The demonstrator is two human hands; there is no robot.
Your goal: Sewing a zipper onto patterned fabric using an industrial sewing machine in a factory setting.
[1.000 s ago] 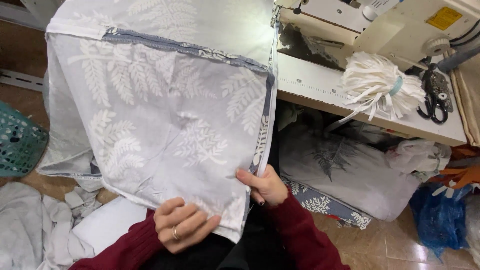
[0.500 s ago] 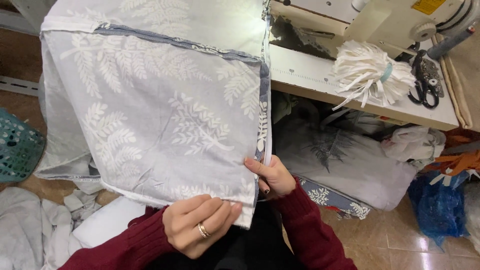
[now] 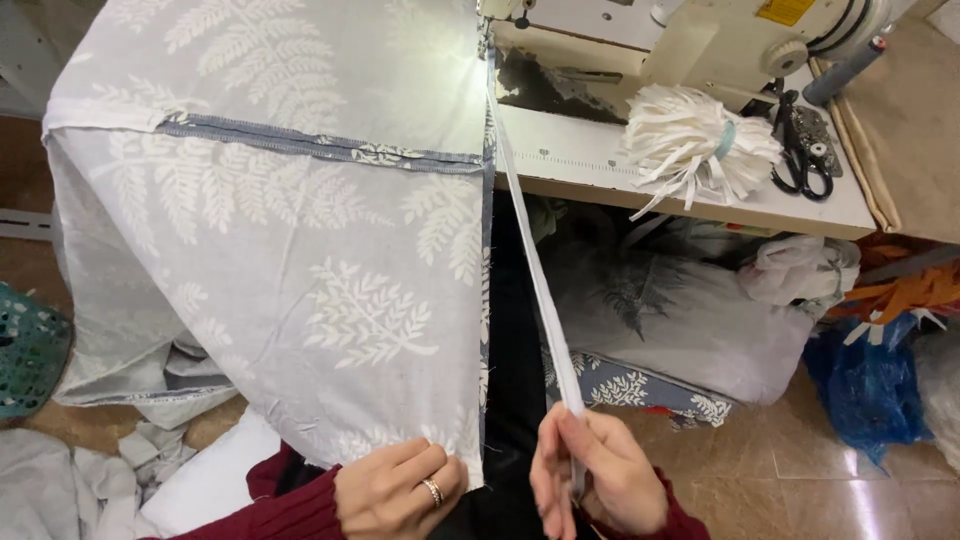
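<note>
Pinching — tape (image 3: 540, 290) between right fingers (image 3: 580, 450)

The sewing machine (image 3: 700, 40) is cut off by the top edge, so only its lower body shows. The needle area is hidden behind the grey leaf-print fabric (image 3: 300, 250). The green basket (image 3: 30, 350) is cut by the left edge. Both sleeves run off the bottom edge. The left hand (image 3: 395, 490) has its fingertips tucked under the fabric's hem, out of sight.
</note>
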